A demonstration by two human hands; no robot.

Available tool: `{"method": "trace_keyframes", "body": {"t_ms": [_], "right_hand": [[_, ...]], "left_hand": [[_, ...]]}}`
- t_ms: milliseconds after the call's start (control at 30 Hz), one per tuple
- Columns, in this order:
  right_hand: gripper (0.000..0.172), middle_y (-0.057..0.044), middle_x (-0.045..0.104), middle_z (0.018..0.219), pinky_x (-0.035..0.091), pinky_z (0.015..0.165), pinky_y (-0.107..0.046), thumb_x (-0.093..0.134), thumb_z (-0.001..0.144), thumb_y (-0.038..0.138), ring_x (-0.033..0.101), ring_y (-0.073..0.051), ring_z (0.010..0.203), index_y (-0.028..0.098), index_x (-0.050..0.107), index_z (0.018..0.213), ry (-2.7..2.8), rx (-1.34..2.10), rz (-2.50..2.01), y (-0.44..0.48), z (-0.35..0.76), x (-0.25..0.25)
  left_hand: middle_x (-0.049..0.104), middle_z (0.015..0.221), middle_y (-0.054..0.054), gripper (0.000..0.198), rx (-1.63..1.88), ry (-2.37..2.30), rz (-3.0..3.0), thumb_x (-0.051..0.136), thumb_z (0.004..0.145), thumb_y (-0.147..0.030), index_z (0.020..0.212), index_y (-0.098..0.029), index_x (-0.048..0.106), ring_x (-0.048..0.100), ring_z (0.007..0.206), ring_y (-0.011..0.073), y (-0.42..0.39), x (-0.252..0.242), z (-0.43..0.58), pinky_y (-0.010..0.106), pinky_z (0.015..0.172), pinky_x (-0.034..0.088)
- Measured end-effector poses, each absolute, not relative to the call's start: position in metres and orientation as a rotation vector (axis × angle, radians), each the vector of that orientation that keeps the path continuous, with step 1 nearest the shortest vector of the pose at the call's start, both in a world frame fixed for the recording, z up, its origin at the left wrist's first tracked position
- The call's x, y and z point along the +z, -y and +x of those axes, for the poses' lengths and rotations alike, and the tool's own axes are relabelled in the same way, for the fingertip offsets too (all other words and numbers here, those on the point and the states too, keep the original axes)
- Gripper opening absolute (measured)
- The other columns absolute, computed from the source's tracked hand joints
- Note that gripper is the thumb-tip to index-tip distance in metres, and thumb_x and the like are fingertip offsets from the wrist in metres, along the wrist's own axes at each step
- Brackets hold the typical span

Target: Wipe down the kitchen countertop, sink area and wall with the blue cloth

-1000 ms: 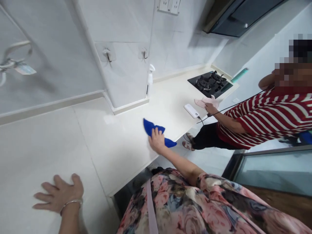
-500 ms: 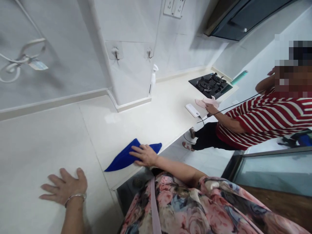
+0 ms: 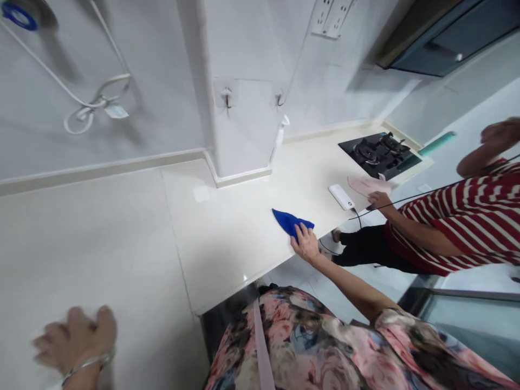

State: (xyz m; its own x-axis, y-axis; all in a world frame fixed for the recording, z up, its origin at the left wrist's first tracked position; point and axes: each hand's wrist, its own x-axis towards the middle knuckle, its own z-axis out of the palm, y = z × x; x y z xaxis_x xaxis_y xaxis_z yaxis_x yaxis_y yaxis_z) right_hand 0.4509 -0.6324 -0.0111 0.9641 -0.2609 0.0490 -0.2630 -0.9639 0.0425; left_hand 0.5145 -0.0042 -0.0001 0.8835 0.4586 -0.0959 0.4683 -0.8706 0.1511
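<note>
Right hand (image 3: 305,244) lies flat, fingers spread on the soft, crumpled blue cloth (image 3: 289,220); left hand (image 3: 75,340), blurred, is splayed empty on the glossy counter (image 3: 227,233).

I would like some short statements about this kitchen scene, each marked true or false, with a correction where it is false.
1. The right hand presses on a blue cloth. True.
2. The left hand holds a sponge. False: it holds nothing and is spread on the countertop.
3. The blue cloth lies on the gas hob. False: it lies on the countertop, apart from the hob.
4. Another person in a striped shirt stands beside the counter. True.
</note>
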Motion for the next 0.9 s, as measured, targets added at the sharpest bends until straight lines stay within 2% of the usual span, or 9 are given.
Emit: {"method": "trace_keyframes", "body": {"t_ms": [100, 200, 367, 467, 633, 767, 900], "right_hand": [[0.061, -0.022, 0.048, 0.157, 0.050, 0.096, -0.050, 0.042, 0.102, 0.042, 0.053, -0.037, 0.116, 0.010, 0.054, 0.154, 0.199, 0.058, 3.144, 0.589, 0.464, -0.015], [0.061, -0.021, 0.045, 0.160, 0.050, 0.094, -0.052, 0.045, 0.102, 0.044, 0.053, -0.037, 0.117, 0.015, 0.051, 0.156, -0.031, 0.008, 3.207, 0.532, 0.487, -0.014], [0.065, -0.018, 0.038, 0.165, 0.048, 0.096, -0.055, 0.048, 0.102, 0.049, 0.049, -0.037, 0.120, 0.018, 0.045, 0.159, -0.527, -0.034, 3.241, 0.434, 0.536, -0.007], [0.064, -0.015, 0.035, 0.168, 0.047, 0.100, -0.057, 0.049, 0.103, 0.051, 0.048, -0.036, 0.123, 0.022, 0.044, 0.160, -0.823, -0.092, 3.230, 0.409, 0.551, 0.000], [0.062, -0.011, 0.037, 0.169, 0.047, 0.103, -0.053, 0.050, 0.104, 0.054, 0.044, -0.036, 0.134, 0.026, 0.047, 0.159, -1.206, -0.145, 3.142, 0.452, 0.536, -0.002], [0.064, -0.014, 0.034, 0.170, 0.042, 0.112, -0.056, 0.053, 0.102, 0.050, 0.043, -0.036, 0.140, 0.023, 0.046, 0.160, -1.214, -0.061, 3.131, 0.482, 0.536, -0.012], [0.065, -0.018, 0.030, 0.170, 0.032, 0.122, -0.060, 0.049, 0.103, 0.047, 0.032, -0.035, 0.153, 0.017, 0.044, 0.161, -1.185, 0.001, 3.160, 0.464, 0.583, -0.019]], "left_hand": [[0.006, 0.174, 0.026, 0.085, 0.147, -0.906, 2.717, 0.027, 0.086, -0.057, 0.158, -0.015, 0.039, -0.004, 0.161, 0.0487, -0.003, -0.012, 0.490, 0.077, 0.121, 0.004], [0.001, 0.177, 0.017, 0.089, 0.236, -0.920, 2.698, 0.028, 0.084, -0.057, 0.165, -0.020, 0.028, -0.009, 0.161, 0.0458, 0.003, -0.022, 0.480, 0.072, 0.123, -0.004], [0.005, 0.176, 0.022, 0.091, 0.248, -0.958, 2.724, 0.030, 0.086, -0.060, 0.164, -0.014, 0.031, -0.003, 0.160, 0.0497, 0.012, -0.016, 0.484, 0.072, 0.124, -0.002], [0.009, 0.174, 0.025, 0.091, 0.158, -0.994, 2.718, 0.032, 0.087, -0.059, 0.164, -0.010, 0.030, 0.000, 0.159, 0.0526, 0.015, -0.006, 0.487, 0.073, 0.124, 0.001], [0.011, 0.173, 0.028, 0.087, 0.080, -1.053, 2.699, 0.038, 0.090, -0.058, 0.163, -0.010, 0.033, 0.001, 0.159, 0.0543, 0.017, 0.005, 0.488, 0.079, 0.120, 0.009], [0.011, 0.173, 0.028, 0.086, 0.085, -1.061, 2.661, 0.028, 0.097, -0.064, 0.162, -0.009, 0.035, 0.001, 0.159, 0.0531, 0.020, 0.011, 0.489, 0.076, 0.123, 0.005], [0.012, 0.173, 0.027, 0.085, 0.053, -1.090, 2.631, 0.029, 0.098, -0.064, 0.162, -0.008, 0.036, 0.000, 0.159, 0.0523, 0.021, 0.015, 0.489, 0.074, 0.124, 0.004]]}}
